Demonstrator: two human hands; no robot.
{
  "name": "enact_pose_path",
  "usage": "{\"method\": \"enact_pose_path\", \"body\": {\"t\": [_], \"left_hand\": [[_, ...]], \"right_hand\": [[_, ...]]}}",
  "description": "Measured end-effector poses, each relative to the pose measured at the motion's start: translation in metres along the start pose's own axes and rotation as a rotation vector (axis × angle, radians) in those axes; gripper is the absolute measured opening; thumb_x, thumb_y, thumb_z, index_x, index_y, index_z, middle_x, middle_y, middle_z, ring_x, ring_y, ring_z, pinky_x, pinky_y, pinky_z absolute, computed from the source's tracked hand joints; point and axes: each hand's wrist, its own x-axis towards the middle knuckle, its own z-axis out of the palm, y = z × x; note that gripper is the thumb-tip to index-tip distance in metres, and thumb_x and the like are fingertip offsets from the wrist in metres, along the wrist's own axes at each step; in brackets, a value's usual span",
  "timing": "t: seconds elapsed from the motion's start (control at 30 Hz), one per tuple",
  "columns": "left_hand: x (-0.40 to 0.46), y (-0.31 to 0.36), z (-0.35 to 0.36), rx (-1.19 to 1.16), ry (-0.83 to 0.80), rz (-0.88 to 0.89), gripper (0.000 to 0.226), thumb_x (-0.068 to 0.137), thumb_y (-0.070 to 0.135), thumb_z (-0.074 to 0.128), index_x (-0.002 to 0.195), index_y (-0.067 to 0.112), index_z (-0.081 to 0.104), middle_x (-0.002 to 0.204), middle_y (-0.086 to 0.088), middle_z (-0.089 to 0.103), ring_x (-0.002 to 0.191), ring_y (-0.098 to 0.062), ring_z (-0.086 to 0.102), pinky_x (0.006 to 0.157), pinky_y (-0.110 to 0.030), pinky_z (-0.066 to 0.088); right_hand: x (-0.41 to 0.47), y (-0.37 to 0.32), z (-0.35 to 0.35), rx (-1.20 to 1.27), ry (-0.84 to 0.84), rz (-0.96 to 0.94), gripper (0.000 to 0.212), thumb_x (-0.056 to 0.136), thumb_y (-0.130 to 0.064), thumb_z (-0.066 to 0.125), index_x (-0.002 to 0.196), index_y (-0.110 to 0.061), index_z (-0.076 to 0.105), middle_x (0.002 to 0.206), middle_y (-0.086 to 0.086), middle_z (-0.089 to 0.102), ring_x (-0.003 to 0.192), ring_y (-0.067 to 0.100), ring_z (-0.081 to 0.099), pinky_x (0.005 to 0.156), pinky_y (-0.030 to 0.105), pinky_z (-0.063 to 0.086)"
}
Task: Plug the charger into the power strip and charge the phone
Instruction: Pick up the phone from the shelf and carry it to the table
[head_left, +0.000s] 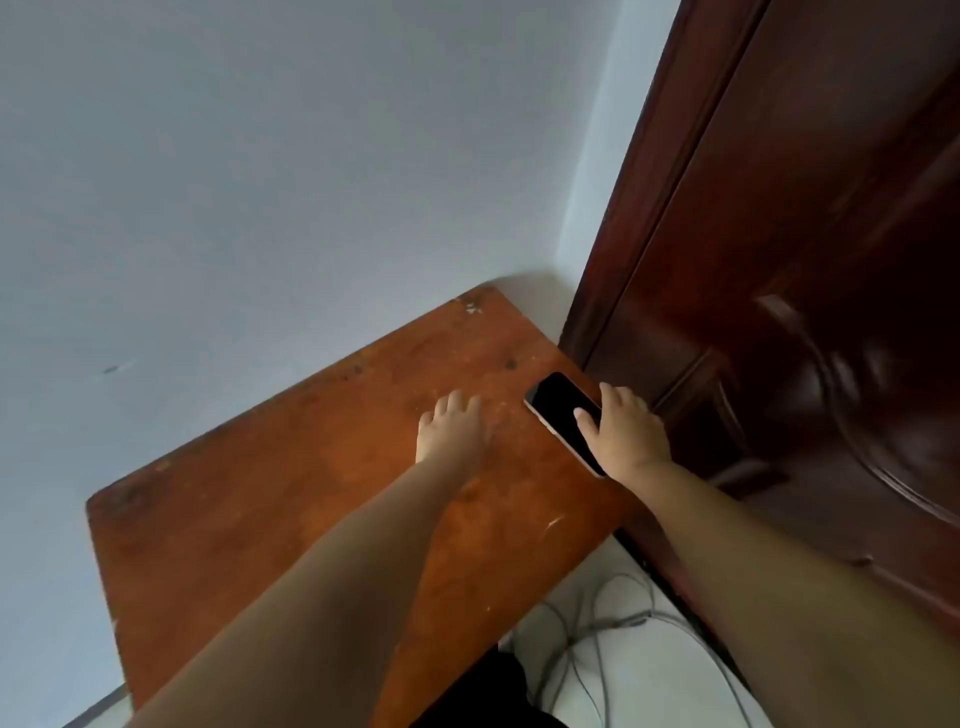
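Observation:
A phone (558, 408) with a dark screen and a pale rim lies face up near the right edge of the worn orange-brown table (291, 499). My right hand (626, 434) rests over its near end, thumb on the screen and fingers at its right edge. My left hand (452, 428) lies flat on the tabletop a little to the left of the phone, fingers spread, holding nothing. Thin grey cables (597, 629) trail on the pale floor below the table's near right corner. No charger plug or power strip is in view.
A dark red-brown wooden door (805, 260) stands close against the table's right side. A pale grey wall (260, 182) runs behind and to the left of the table. Something black (483, 691) sits low at the table's near edge.

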Motion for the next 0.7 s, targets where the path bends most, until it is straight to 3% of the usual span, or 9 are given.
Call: {"method": "enact_pose_path", "body": {"t": [0.13, 0.23, 0.4, 0.7], "left_hand": [[0.013, -0.007, 0.028, 0.047, 0.041, -0.044, 0.053, 0.098, 0.044, 0.025, 0.145, 0.020, 0.021, 0.157, -0.010, 0.017, 0.145, -0.028, 0.009, 0.116, -0.047, 0.008], [0.011, -0.010, 0.046, 0.123, 0.056, -0.019, 0.058, 0.097, 0.046, 0.015, 0.148, 0.019, 0.012, 0.159, -0.010, 0.010, 0.146, -0.025, 0.000, 0.117, -0.046, -0.001], [0.008, -0.010, 0.052, 0.186, 0.098, -0.029, 0.065, 0.091, 0.050, -0.003, 0.148, 0.020, 0.006, 0.159, -0.008, 0.008, 0.146, -0.024, -0.002, 0.115, -0.045, -0.006], [0.013, -0.009, 0.044, 0.203, 0.007, -0.034, 0.061, 0.095, 0.051, 0.009, 0.148, 0.021, 0.006, 0.159, -0.009, 0.008, 0.146, -0.026, 0.001, 0.116, -0.047, -0.001]], "right_hand": [[0.015, 0.006, 0.022, 0.033, -0.080, 0.058, 0.094, 0.079, -0.070, 0.044, 0.144, -0.005, 0.022, 0.149, 0.015, 0.033, 0.134, 0.030, 0.034, 0.104, 0.045, 0.036], [0.015, 0.011, 0.036, -0.013, -0.090, 0.039, 0.108, 0.068, -0.077, 0.050, 0.143, -0.006, 0.023, 0.149, 0.015, 0.034, 0.134, 0.030, 0.033, 0.104, 0.046, 0.035], [0.016, 0.016, 0.046, -0.062, 0.007, 0.025, 0.102, 0.065, -0.073, 0.060, 0.137, -0.006, 0.034, 0.138, 0.015, 0.043, 0.125, 0.032, 0.040, 0.099, 0.046, 0.039], [0.027, 0.014, 0.029, 0.020, 0.045, -0.038, 0.079, 0.063, -0.053, 0.075, 0.115, -0.001, 0.049, 0.115, 0.017, 0.050, 0.107, 0.031, 0.047, 0.087, 0.042, 0.047]]}}
